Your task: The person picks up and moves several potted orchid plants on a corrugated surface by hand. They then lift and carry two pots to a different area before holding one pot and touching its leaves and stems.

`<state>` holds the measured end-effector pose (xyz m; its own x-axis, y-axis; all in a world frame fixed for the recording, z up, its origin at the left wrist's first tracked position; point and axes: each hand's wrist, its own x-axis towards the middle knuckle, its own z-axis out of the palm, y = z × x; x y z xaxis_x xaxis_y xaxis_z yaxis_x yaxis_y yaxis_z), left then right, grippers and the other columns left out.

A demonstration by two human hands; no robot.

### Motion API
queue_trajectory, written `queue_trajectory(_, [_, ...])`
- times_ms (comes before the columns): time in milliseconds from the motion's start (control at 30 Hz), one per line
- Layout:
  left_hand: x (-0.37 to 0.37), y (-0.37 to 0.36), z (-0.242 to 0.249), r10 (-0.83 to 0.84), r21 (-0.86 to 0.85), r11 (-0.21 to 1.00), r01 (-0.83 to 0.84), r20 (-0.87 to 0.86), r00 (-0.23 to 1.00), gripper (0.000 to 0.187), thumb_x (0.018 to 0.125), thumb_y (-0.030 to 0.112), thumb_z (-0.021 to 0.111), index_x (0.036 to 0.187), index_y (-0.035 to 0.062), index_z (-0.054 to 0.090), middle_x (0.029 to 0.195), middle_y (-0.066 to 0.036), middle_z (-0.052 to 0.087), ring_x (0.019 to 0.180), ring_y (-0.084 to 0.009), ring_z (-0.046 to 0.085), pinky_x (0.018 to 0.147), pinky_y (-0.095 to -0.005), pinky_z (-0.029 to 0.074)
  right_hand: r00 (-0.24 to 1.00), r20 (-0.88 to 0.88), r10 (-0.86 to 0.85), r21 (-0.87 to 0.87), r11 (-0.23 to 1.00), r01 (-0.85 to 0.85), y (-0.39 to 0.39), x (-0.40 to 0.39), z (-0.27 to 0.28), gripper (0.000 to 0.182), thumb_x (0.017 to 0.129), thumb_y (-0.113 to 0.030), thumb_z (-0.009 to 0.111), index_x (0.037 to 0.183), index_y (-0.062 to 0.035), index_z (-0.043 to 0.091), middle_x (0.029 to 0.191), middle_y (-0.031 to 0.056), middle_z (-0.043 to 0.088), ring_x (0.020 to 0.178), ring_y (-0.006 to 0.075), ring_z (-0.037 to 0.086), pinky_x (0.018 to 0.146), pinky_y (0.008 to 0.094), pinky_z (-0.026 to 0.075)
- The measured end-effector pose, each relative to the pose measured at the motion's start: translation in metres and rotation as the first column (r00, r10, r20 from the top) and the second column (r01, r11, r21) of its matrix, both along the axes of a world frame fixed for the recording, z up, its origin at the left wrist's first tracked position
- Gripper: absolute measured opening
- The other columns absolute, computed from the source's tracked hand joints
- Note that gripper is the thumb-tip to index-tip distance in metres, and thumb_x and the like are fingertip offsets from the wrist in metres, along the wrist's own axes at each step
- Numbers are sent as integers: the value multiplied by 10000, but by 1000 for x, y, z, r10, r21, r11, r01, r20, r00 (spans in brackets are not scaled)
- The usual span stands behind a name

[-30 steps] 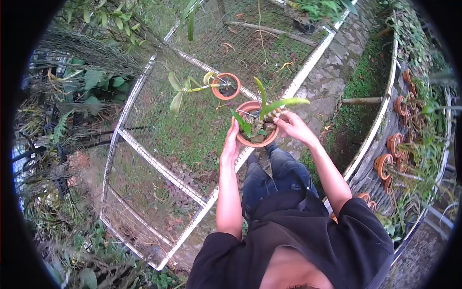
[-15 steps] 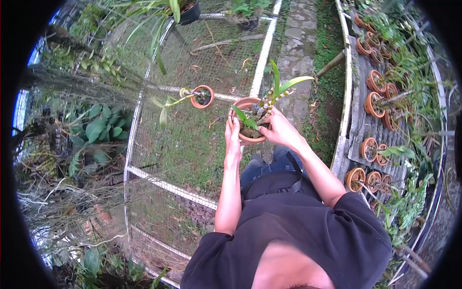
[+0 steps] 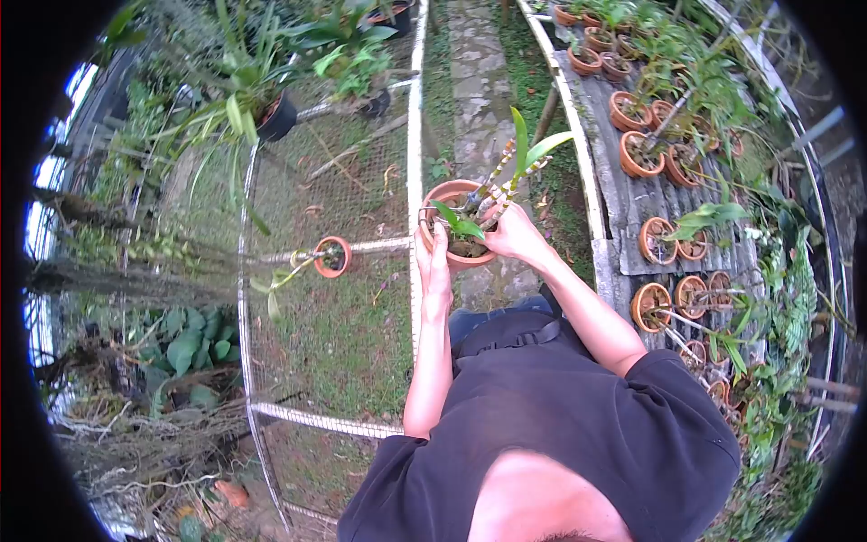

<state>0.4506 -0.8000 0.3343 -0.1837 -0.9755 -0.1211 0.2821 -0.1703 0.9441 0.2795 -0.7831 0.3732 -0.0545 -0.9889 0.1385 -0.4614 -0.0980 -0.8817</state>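
**Orchid pot held aloft between two benches**

Head view, looking straight down: both hands are on a terracotta pot (image 3: 454, 226) with an orchid plant (image 3: 506, 181) in it, carried chest-high over the stone path (image 3: 479, 90). The left hand (image 3: 435, 266) lies flat against the pot's near side, fingers pressed together and pointing up. The right hand (image 3: 515, 237) curls round the opposite rim, close to the striped stems. The pot rests on nothing; it hangs over the path's edge, just beside the wire-mesh desk (image 3: 343, 307), where a small pot (image 3: 332, 256) lies tipped. To the right, a wooden desk (image 3: 623, 226) carries rows of potted orchids (image 3: 646, 149). Judging by that, the pot is lifted but not yet set down anywhere.
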Motion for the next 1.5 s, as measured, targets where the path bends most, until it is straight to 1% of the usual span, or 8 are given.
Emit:
queue_trajectory(200, [-56,4,11,-135,-118,982,146,92,987,642,954,463,524,1444,99,325,1362,-121,454,1265,-230,453,927,-402,498,976,-102,-191,24,981,194,26,-51,8,330,686,-55,675,1000,27,617,1052,232,608,1015,392,603,854,429,487])
queue_trajectory(333, [-79,2,20,-269,-141,950,278,83,960,676,942,461,550,1435,53,333,1377,-132,444,1282,-228,432,1011,-381,419,967,-79,-240,17,970,242,39,-72,10,239,676,-36,644,901,42,620,921,243,629,936,406,621,771,453,497])
queue_trajectory(433, [-91,2,33,-307,-146,939,312,59,950,597,947,379,580,1376,10,389,1323,-122,485,1233,-197,459,1057,-353,346,929,-191,-318,-1,946,324,52,-76,22,460,799,-227,736,1147,16,559,984,187,643,862,323,652,746,396,507])
queue_trajectory(567, [-101,5,49,-345,-144,927,346,36,938,581,946,380,582,1357,8,409,1306,-130,496,1192,-188,488,1030,-348,372,890,-101,-445,-285,870,403,57,-79,16,209,653,-26,613,844,46,571,857,236,599,910,433,584,790,481,477])
queue_trajectory(800, [-103,3,55,-435,-13,900,436,15,900,592,945,396,581,1364,15,408,1297,-125,504,1184,-188,501,1007,-345,399,898,-161,-410,-136,910,392,78,-78,42,393,683,-21,587,1069,44,552,1110,277,540,1057,450,537,935,483,443])
queue_trajectory(1133, [-105,21,60,-539,-11,842,539,-45,841,597,979,396,488,1457,97,288,1349,-119,474,1189,-220,534,946,-387,498,901,-85,-426,-130,901,414,111,-84,50,116,802,-57,653,846,50,653,1292,227,529,1153,327,572,986,384,444])
queue_trajectory(1300, [-101,30,58,-473,25,871,491,-228,851,527,1006,385,386,1463,142,285,1413,-99,426,1230,-257,517,985,-406,486,857,421,-297,13,947,322,127,-103,47,151,869,-140,665,930,-3,647,1402,235,457,1183,275,551,971,389,442])
queue_trajectory(1500, [-95,38,56,-467,56,869,492,-238,852,552,992,416,382,1477,185,256,1437,-105,394,1237,-313,509,886,-532,544,921,253,-296,-135,932,336,125,-99,43,139,891,-123,644,927,11,637,1425,214,425,1268,266,468,997,387,439])
